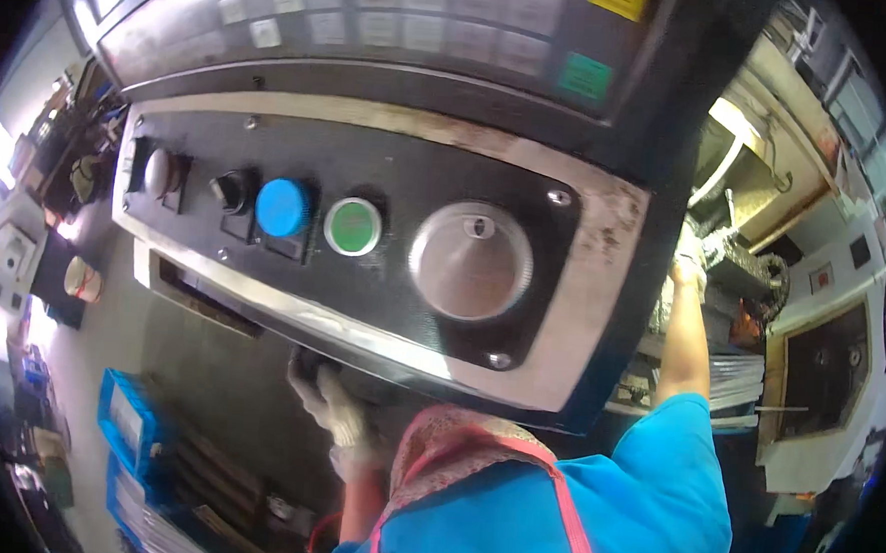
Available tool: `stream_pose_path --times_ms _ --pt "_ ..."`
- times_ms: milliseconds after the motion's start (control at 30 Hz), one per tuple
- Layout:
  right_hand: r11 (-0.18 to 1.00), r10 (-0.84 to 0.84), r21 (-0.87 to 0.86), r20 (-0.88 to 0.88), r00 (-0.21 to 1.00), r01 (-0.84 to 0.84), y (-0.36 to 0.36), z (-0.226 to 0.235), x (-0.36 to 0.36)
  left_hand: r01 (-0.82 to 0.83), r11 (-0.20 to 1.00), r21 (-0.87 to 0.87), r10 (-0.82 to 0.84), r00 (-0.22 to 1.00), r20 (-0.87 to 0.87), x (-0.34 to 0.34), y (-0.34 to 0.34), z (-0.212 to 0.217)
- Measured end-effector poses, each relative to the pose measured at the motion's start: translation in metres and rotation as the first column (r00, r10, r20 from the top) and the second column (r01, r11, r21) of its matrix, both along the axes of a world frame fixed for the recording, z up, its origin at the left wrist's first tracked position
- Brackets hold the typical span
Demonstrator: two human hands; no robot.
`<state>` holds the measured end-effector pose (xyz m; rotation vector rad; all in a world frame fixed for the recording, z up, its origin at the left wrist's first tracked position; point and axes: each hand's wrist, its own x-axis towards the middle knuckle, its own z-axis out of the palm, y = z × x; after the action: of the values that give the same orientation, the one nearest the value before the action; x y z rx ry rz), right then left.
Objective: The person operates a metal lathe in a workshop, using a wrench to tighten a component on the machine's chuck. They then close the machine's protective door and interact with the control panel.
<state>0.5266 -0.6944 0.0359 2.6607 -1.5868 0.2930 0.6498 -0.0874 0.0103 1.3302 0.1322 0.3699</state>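
A black control panel [593, 274] with a worn metal rim fills the middle of the view. It carries a blue button [282, 208], a green button [352, 227], a large silver dial [471, 261] and a black knob [233, 190]. My left hand [334, 411], in a white glove, is just below the panel's lower edge, its fingers curled around a dark part [307, 363] there. My right hand [688, 257], also gloved, is stretched up and to the right into the machine's opening [749, 263], against metal parts. Its fingers are hidden.
A keypad with pale keys [376, 23] sits above the panel. Blue crates [125, 420] with papers stand on the floor at the lower left. A beige cabinet with a dark opening [824, 367] is at the right. Cluttered benches [59, 156] line the far left.
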Motion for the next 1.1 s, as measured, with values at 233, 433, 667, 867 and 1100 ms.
stream_pose_path --times_ms 233,433,667,867,1100 --pt "0.999 0.039 -0.019 0.042 0.998 -0.038 0.004 0.005 0.005 -0.005 0.995 0.099 0.006 1.000 -0.018 -0.002 0.003 0.000" --pt "0.991 0.127 -0.048 0.078 0.989 -0.123 -0.004 0.008 0.001 -0.056 0.993 0.107 0.062 0.997 -0.053 -0.001 -0.003 0.007" --pt "0.982 0.190 -0.028 0.074 0.979 -0.188 0.009 0.009 0.010 -0.080 0.987 0.142 0.092 0.992 -0.085 -0.003 0.002 0.016" --pt "0.987 0.157 -0.038 0.078 0.985 -0.155 0.009 0.011 -0.028 -0.062 0.991 0.116 0.069 0.996 -0.051 0.001 -0.009 0.010" --pt "0.985 0.171 -0.040 0.065 0.983 -0.168 0.006 0.015 -0.034 -0.010 0.998 0.063 0.016 0.996 -0.089 -0.003 -0.004 0.016"
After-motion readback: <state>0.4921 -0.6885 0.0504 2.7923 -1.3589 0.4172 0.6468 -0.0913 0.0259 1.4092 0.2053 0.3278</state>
